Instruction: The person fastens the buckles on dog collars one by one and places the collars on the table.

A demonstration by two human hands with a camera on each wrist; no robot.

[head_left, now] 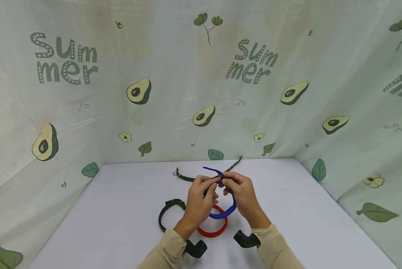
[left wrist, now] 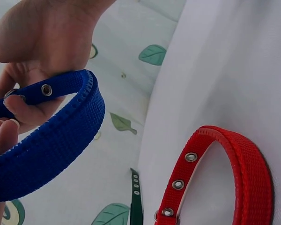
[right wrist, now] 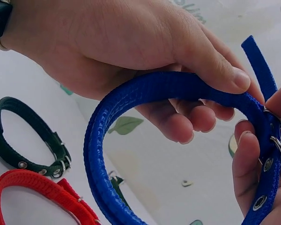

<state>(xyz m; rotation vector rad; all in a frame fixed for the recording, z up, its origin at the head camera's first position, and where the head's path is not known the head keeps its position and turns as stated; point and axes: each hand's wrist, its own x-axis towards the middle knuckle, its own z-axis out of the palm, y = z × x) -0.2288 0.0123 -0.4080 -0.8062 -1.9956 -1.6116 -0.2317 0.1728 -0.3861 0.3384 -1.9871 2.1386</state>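
Holding my blue collar (head_left: pixel 223 213) up over the worktop (head_left: pixel 305 224), both hands pinching it at the buckle end.

From the head view, my left hand (head_left: pixel 201 196) and right hand (head_left: pixel 241 192) meet fingertip to fingertip, each grip closed on the blue strap, its loop hanging above the red collar (head_left: pixel 214 232); a dark green collar (head_left: pixel 167 213) lies just left, another green strap (head_left: pixel 191 178) beyond. From the left wrist, my fingers (left wrist: pixel 23 110) pinch the eyelet strip, the woven band curving away. From the right wrist, my thumb (right wrist: pixel 215 70) presses along the band's top, fingers curled beneath, metal buckle (right wrist: pixel 274 136) beside my left fingertips.
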